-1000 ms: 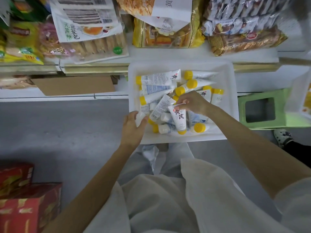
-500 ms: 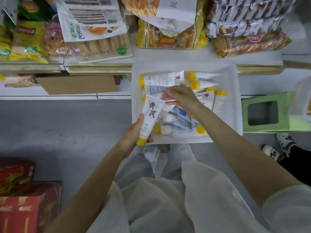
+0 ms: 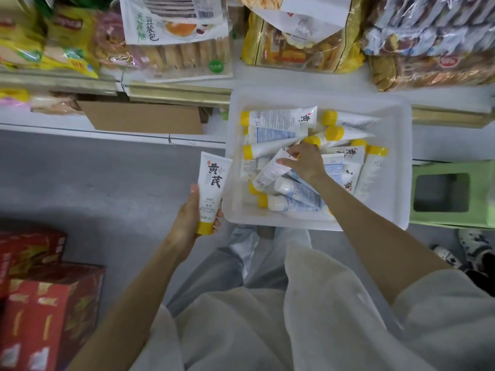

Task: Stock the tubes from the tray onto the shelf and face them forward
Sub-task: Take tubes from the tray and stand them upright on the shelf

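Note:
A white tray rests on my knees and holds several white tubes with yellow caps, piled loosely. My left hand is shut on one tube, held upright to the left of the tray, yellow cap down, black characters facing me. Over the middle of the tray my right hand pinches the flat end of a second tube, which tilts with its cap low and to the left. The low white shelf runs behind the tray, at the left.
A flat cardboard piece lies on the low shelf. Snack bags fill the shelf above. Red cartons stand on the grey floor at the lower left. A green stool is to the right, beside someone's patterned shoes.
My left hand has carried its tube out to the left, off the tray's edge. My right hand has dropped lower in the tray and closed on another tube's flat end.

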